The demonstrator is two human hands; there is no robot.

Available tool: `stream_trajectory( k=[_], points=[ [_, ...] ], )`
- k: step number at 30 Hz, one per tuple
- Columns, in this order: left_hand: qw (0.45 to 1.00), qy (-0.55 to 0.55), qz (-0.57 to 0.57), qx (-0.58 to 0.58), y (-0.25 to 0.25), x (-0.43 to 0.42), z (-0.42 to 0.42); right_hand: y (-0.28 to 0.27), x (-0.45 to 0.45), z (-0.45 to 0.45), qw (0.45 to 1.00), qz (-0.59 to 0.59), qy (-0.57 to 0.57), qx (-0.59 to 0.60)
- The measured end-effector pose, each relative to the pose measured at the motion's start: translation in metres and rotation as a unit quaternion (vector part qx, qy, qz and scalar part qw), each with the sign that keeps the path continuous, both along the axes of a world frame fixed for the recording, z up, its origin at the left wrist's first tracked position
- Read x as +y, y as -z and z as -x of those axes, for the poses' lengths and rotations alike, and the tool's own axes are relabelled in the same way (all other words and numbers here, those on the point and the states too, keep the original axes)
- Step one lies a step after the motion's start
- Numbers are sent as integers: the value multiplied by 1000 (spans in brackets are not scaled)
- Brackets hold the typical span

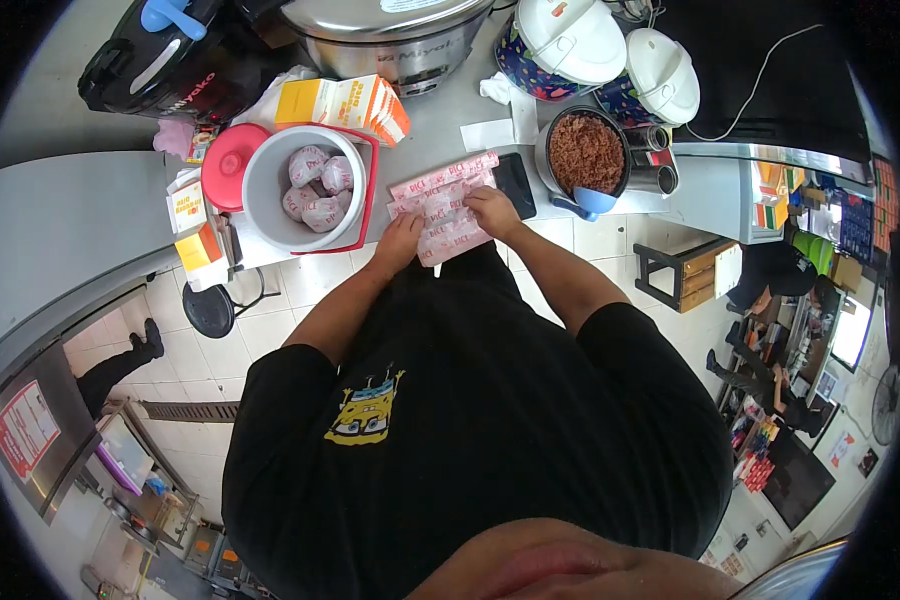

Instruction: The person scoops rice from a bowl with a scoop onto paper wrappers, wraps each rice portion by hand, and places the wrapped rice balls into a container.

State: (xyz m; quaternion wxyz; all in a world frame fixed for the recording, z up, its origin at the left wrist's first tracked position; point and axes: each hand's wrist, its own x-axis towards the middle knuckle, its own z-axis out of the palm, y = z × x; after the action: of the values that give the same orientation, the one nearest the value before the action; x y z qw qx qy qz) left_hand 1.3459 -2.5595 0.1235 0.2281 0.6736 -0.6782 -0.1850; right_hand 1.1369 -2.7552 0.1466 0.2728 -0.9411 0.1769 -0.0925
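"Well, how does the place look from the head view?"

"Pale counter [438, 135], light tiled floor [220, 358]. At the left, a dark-clothed leg [115, 378] shows; at the far right, two people [778, 268] in dark clothes, small and partly hidden."

"And the counts?"

"One grey tub [262, 205] beside one red lid [232, 168], with at least five wrapped bundles [322, 214] inside; more may be hidden. One pot [545, 155] of reddish-brown rice [586, 145], one blue scoop [598, 202] at its near rim. Two flower-patterned containers [535, 65] with white lids, two cookers [395, 60], one silver and one black, and two stools [208, 312], one round, one wooden."

"What are the hands at?"

"Printed paper [448, 232], pink and white, lettered RICE. It lies at the counter's front edge, between tub and pot, just beside a flat black object [513, 186]. I can't count its sheets."

"Both hands on it?"

"Yes, apart from each other. The left hand [400, 242] rests bent fingers on its left side; the right hand [493, 212] has curled fingers at its right side. Whether either pinches or only presses, I can't tell."

"Which way does it run?"

"Its top strip's long axis goes left to right, slanting, the right end farther from the wearer. The lettering follows that slant."
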Motion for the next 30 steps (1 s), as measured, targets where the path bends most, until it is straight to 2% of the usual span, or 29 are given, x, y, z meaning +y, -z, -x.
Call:
stream_trajectory(
  k=[1, 3, 4, 6, 7, 9, 10, 12, 13, 15, 16, 18, 19, 20, 21, 22, 23, 24, 25, 28, 30],
  points=[
    [1000, 0, -1, -1, 6, -2, -3, 5, -3, -2, 1000, -1, 0, -1],
    [994, -40, -84, 62, 4, -12, -11, 9, -10, -12, 996, 6, -4, 92],
    [994, -38, -84, 61, 4, -19, -14, 11, -10, -18, 996, 5, -1, 91],
    [978, -121, -137, 97, -9, -36, -14, 3, -5, -36, 981, -29, 117, 150],
    [979, -120, -137, 97, -17, -45, -11, -3, -2, -43, 981, -29, 118, 150],
    [954, -257, -155, 5, -28, -63, -3, -15, 2, -56, 971, 79, 184, 131],
    [954, -258, -154, 4, -29, -67, -5, -20, 1, -62, 971, 80, 183, 130],
    [956, -199, -119, -180, -30, -75, -9, -21, -5, -71, 956, 110, 167, 214],
    [956, -200, -119, -179, -31, -79, -12, -22, -9, -73, 956, 110, 166, 215],
    [926, -156, -345, -9, -43, -88, -20, -17, -16, -73, 937, -15, 114, 330],
    [926, -155, -345, -9, -45, -86, -17, -16, -13, -67, 937, -15, 114, 330],
    [930, -170, -323, 33, -38, -74, -8, 7, -5, -44, 988, -10, 98, 117],
    [930, -170, -324, 33, -20, -61, -1, 26, 1, -35, 989, -31, 98, 107],
    [966, -133, -221, -13, 6, -43, 8, 30, 6, -28, 989, -32, 97, 108],
    [987, -94, -116, -59, 7, -31, 14, 30, 13, -21, 997, 16, 75, 30],
    [987, -94, -118, -58, 9, -21, 17, 31, 22, -14, 995, 63, 53, -49],
    [992, -88, -72, -51, -11, -17, 18, 20, 29, -11, 997, 54, 54, -1],
    [995, -82, -25, -43, -22, -15, 19, 12, 33, -11, 997, 53, 54, -1],
    [995, -81, -26, -44, -30, -16, 19, 5, 37, -13, 994, 76, 67, 32],
    [995, -83, 18, -43, -33, -20, 21, 0, 35, -20, 988, 107, 82, 75],
    [991, -128, 35, -29, -27, -32, 19, -8, 30, -29, 986, 117, 86, 83]
  ],
)
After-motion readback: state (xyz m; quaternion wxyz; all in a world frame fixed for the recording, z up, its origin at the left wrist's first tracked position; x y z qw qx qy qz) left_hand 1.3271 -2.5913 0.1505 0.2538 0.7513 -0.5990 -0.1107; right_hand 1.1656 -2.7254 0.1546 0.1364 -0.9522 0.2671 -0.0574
